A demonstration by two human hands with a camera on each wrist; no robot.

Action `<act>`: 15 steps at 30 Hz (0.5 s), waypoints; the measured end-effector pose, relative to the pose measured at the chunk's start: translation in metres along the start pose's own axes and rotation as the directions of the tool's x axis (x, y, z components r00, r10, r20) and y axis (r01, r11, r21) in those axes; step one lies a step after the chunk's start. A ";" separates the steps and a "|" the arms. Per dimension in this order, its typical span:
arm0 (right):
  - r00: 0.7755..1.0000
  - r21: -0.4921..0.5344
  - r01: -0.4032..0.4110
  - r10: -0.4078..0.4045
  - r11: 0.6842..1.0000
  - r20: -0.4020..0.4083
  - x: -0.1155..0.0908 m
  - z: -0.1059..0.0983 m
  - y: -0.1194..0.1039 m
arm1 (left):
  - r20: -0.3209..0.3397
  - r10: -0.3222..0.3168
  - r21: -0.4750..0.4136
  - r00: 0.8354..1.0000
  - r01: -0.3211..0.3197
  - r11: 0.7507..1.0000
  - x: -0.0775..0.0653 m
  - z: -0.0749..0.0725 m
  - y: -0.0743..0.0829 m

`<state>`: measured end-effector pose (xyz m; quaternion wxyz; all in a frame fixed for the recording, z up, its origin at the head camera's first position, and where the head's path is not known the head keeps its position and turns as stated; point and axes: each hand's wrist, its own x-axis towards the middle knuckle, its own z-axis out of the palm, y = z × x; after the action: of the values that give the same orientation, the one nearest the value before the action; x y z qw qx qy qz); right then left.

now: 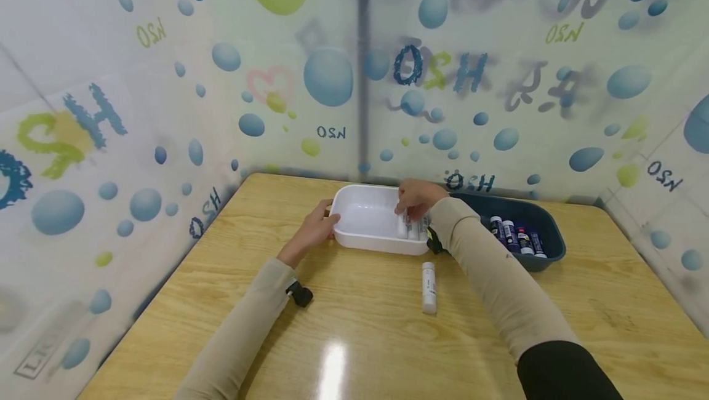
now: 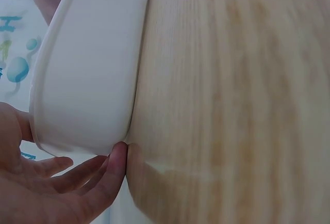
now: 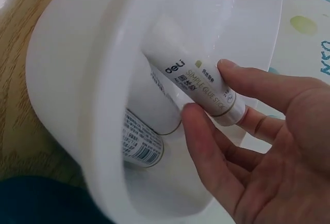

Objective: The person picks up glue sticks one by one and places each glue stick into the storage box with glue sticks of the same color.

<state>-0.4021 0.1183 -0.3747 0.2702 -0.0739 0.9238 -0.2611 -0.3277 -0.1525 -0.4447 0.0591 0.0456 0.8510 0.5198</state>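
A white plastic tray [image 1: 382, 245] stands on the table. My left hand [image 1: 316, 228] grips its left end, with fingertips low on the outer wall in the left wrist view. Inside the tray's right end, my right hand [image 1: 420, 196] pinches a white glue stick [image 3: 198, 77] near one end between thumb and fingers. Beside it in the right wrist view lie two more white sticks, a middle one [image 3: 152, 97] and one with a barcode [image 3: 142, 139]. Another white stick [image 1: 429, 288] lies on the table in front of the tray.
A dark blue-green bin [image 1: 556, 237] stands right of the tray, partly hidden by my right arm. It holds several blue-and-white sticks [image 1: 509, 234], one with a red part. A patterned curtain [image 1: 332, 141] hangs behind the wooden table [image 1: 354, 326].
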 end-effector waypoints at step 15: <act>1.000 -0.104 0.007 -0.009 0.995 -0.023 -0.002 0.004 0.004 | 0.007 -0.002 0.000 1.000 0.002 1.000 -0.001 0.000 0.000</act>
<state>-0.3986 0.1203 -0.3783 0.2539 -0.0883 0.9389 -0.2148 -0.3271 -0.1528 -0.4449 0.0626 0.0464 0.8508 0.5197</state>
